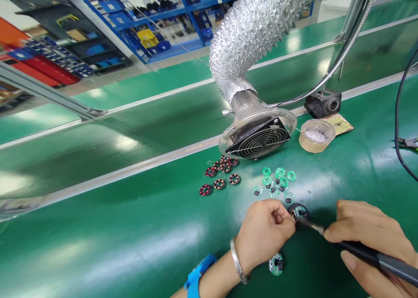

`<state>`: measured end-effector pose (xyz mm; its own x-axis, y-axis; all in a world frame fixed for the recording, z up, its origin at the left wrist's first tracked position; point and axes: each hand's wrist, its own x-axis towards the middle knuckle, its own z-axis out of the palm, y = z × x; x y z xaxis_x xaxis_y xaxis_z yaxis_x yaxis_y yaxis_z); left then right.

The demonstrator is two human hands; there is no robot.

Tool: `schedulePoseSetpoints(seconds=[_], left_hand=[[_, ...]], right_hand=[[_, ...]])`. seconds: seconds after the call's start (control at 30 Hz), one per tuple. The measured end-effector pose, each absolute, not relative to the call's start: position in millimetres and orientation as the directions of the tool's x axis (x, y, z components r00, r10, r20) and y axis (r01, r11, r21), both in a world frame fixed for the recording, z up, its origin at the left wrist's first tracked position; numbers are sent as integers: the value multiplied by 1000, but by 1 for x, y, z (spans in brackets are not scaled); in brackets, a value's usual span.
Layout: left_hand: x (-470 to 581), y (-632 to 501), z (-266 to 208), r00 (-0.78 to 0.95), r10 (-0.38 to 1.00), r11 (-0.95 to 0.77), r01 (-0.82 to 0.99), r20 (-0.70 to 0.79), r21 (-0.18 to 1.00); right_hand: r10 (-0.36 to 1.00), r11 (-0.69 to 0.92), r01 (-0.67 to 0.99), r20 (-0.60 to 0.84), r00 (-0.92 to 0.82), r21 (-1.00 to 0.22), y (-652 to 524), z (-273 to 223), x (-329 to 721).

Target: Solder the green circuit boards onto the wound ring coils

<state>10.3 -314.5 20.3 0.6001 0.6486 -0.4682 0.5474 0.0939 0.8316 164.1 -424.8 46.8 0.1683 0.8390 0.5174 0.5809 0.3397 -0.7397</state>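
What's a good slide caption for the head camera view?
Right hand holds a soldering iron to a round board, left hand at its edge, more boards beyond.

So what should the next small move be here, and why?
Probably hold the left hand steady, then lift the soldering iron in the right hand straight off the round board: its tip appears to be at the board, right beside the pinched left fingertips, so a sideways slip could burn them. What they pinch is hidden.

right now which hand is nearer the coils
Left. In the picture, the left hand is below and right of the coils; the right hand is farther right, holding a tool.
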Motion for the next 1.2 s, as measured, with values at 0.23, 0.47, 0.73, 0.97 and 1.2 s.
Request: schedulePoseSetpoints(seconds=[0.23, 0.47, 0.73, 0.97, 1.2], left_hand=[[8, -313, 18, 614, 654, 63, 538, -442, 840], [4, -315, 21, 632, 677, -3, 514, -377, 858], [5, -320, 21, 626, 720, -73, 497, -299, 865], [6, -323, 25, 610, 742, -90, 501, -278, 861], [5, -325, 25, 610, 745, -105, 506, -270, 856]], right_hand=[[888, 383, 639, 456, -56, -667, -424, 62, 181], [884, 399, 611, 464, -59, -683, -425, 63, 182], [879, 400, 595, 475, -34, -697, -420, 67, 181], [821, 349, 542, 528, 216, -764, -423, 52, 164], [800, 333, 490, 516, 305, -806, -425, 41, 156]])
